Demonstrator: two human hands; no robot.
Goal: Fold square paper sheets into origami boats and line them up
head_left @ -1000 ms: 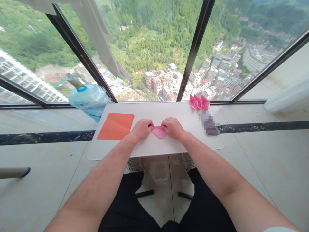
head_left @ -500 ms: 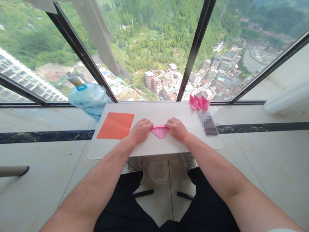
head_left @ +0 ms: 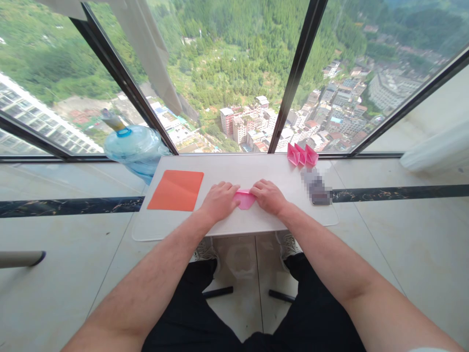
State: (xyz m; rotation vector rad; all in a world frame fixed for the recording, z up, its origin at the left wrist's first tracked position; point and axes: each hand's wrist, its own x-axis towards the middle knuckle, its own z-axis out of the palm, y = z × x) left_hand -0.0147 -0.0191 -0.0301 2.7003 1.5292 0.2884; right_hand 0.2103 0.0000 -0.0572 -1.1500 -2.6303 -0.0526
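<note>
A small folded pink paper [head_left: 245, 199] lies on the white tabletop [head_left: 234, 222] in front of me. My left hand [head_left: 220, 201] rests on its left end with the fingers laid over the fold. My right hand [head_left: 269, 196] presses on the right end, fingers curled down onto the paper. Both hands touch the paper and partly hide it. A stack of orange paper sheets [head_left: 176, 190] lies to the left of my left hand.
Three folded pink paper pieces [head_left: 302, 155] stand at the table's back right by the window. A blurred dark object [head_left: 317, 188] lies below them. A large blue water bottle [head_left: 135, 149] sits on the floor at the table's left. Glass window panes rise just behind.
My left hand slid right over the pink paper, covering more of it. The paper looks narrower than before. My right hand stayed almost in place.
</note>
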